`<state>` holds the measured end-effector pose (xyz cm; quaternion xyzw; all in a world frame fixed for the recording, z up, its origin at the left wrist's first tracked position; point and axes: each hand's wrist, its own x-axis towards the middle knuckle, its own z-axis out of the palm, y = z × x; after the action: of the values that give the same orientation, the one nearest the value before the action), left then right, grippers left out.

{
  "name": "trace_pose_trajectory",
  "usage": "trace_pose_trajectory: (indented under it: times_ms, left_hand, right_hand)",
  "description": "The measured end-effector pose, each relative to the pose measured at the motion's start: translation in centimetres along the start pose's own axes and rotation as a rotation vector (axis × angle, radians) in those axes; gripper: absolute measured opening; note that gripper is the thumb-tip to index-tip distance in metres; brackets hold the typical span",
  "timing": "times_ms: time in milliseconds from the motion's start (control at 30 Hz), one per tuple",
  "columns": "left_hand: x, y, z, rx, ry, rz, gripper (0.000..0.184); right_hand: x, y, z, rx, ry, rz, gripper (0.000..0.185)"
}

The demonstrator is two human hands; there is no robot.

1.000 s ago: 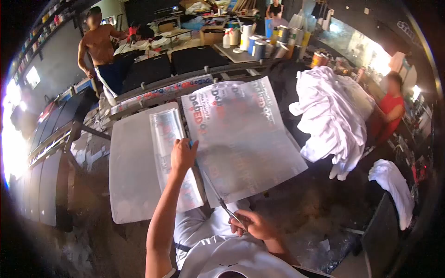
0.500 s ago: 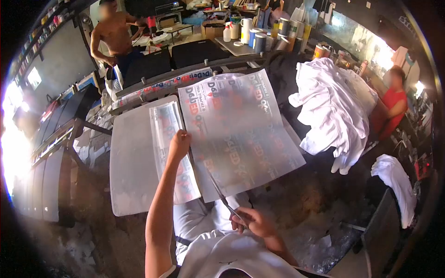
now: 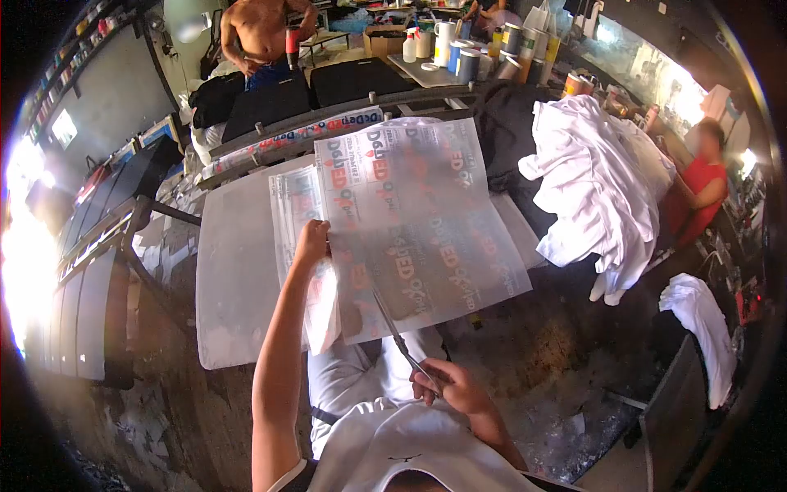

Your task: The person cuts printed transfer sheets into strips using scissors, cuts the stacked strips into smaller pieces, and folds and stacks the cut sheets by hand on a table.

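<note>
A large translucent printed sheet (image 3: 434, 246) with rows of red and dark lettering lies over my lap and the grey board (image 3: 234, 271). Its left edge is pinched by my left hand (image 3: 314, 243), fingers closed. Low in front of my body, my right hand (image 3: 449, 385) is wrapped round the handles of a pair of scissors (image 3: 393, 334). The scissor blades point up and left, reaching the lower part of the sheet; their tips are partly hidden by it. Left of the sheet, narrower printed strips (image 3: 297, 193) lie on the board, partly beneath my left forearm.
A heap of white cloth (image 3: 594, 180) rests at the right, with another white cloth (image 3: 701, 328) lower down. Bottles and jars (image 3: 467, 61) stand on a far table. One person (image 3: 266, 37) holds a red tool beyond black platens (image 3: 352, 78); another in red (image 3: 705, 184) is at right.
The sheet has shifted slightly left and up with my left hand. My right hand keeps the scissors in nearly the same place. The far person has moved right, now with a red tool.
</note>
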<state>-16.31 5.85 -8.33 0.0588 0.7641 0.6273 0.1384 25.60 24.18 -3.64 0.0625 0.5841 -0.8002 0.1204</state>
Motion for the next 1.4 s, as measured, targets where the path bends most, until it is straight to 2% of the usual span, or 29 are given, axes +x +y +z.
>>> trace_pose_trajectory:
  times_ms: [133,267,333,433,500,533,633,833,900,933,967,1033,1100,1167,1267,1333,1367,1400]
  left_hand:
    - [-2.2,2.2,0.0,-0.116,-0.061,-0.060,0.029]
    - [-3.7,3.1,-0.2,-0.115,-0.094,0.006,0.023]
    - [-3.5,3.4,-0.3,-0.115,-0.037,-0.009,0.024]
    - [-3.9,3.7,-0.5,-0.120,-0.096,-0.089,0.026]
    - [-3.5,4.0,-0.6,-0.133,-0.133,0.018,0.029]
    - [-2.7,3.5,-0.8,-0.134,-0.123,0.014,0.029]
    - [-1.6,2.8,-1.0,-0.080,-0.119,0.064,0.029]
    - [-0.8,2.1,-1.3,-0.024,-0.062,0.092,0.030]
    - [-1.8,2.6,-0.9,0.176,0.223,0.260,0.026]
    - [-3.2,3.6,-0.7,0.179,0.210,0.260,0.026]
    - [-5.0,4.9,-0.6,0.134,0.227,0.172,0.023]
    - [-6.4,3.9,-0.8,0.094,0.238,0.073,0.020]
    - [-6.4,1.7,-1.3,0.460,0.380,0.260,0.018]
    - [-8.3,3.6,-1.0,0.439,0.379,0.276,0.022]
    - [-10.3,4.7,-0.5,0.583,0.349,0.315,0.030]
    - [-11.5,4.7,-0.3,0.914,0.404,0.527,0.041]
    - [-12.3,4.6,-0.3,0.912,0.393,0.526,0.041]
    - [-13.5,4.8,-0.2,0.914,0.308,0.507,0.049]
  right_hand:
    - [0.2,-0.1,0.0,0.040,-0.006,0.020,0.025]
    - [0.3,-0.4,0.2,-0.027,-0.001,0.010,0.027]
    - [0.5,-0.9,0.2,-0.058,-0.085,0.042,0.027]
    - [0.6,-2.1,1.5,-0.097,-0.177,0.123,0.027]
    - [1.0,-2.9,2.6,-0.147,-0.274,0.209,0.028]
    - [1.1,-3.2,3.3,-0.066,-0.301,0.258,0.027]
    - [2.0,-2.0,4.7,-0.095,-0.274,0.237,0.026]
    - [3.2,0.1,5.7,-0.091,-0.198,0.244,0.025]
    - [3.3,0.0,5.7,-0.091,-0.174,0.243,0.025]
    - [3.2,-0.2,5.6,-0.095,-0.183,0.243,0.025]
    - [2.9,-0.4,5.5,-0.098,-0.193,0.246,0.025]
    - [2.4,-1.4,4.9,-0.114,-0.219,0.272,0.025]
    - [1.6,-2.3,3.9,-0.138,-0.252,0.293,0.026]
    - [0.5,-2.5,2.7,-0.158,-0.241,0.261,0.026]
    - [-1.5,-2.4,0.6,-0.111,-0.185,0.221,0.026]
    - [-2.6,-2.6,-0.3,-0.061,-0.132,0.189,0.028]
    - [-3.2,-2.4,-0.8,-0.056,-0.124,0.193,0.028]
    - [-3.9,-2.2,-1.2,-0.036,-0.086,0.180,0.028]
